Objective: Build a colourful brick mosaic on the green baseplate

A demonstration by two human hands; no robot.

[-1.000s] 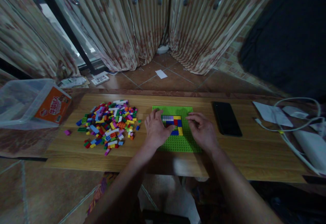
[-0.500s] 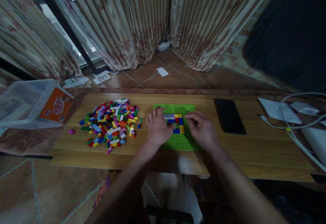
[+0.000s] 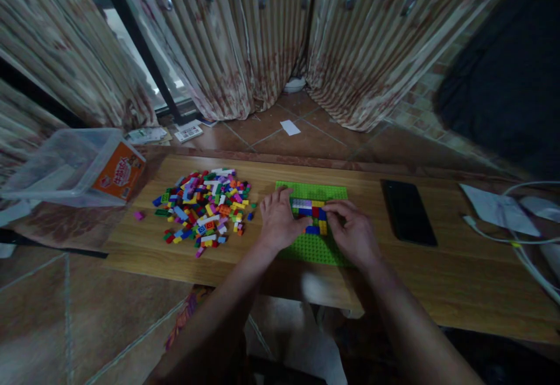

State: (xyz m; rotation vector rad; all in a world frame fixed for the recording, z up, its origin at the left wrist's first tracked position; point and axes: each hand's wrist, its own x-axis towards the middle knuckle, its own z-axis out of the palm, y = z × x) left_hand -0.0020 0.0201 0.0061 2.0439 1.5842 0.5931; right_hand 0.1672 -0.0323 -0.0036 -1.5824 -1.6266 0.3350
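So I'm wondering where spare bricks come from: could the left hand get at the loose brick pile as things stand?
Probably yes. The left hand rests on the green baseplate's left edge, and the loose brick pile lies just beside it on the bare wooden table, with nothing between them.

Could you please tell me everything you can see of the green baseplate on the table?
The green baseplate is a flat, studded, plastic-looking square lying level on the wooden table, right of the loose brick pile. A small block of joined bricks in lilac, yellow, red and blue sits on its middle. The left hand rests on its left part, the right hand on its right.
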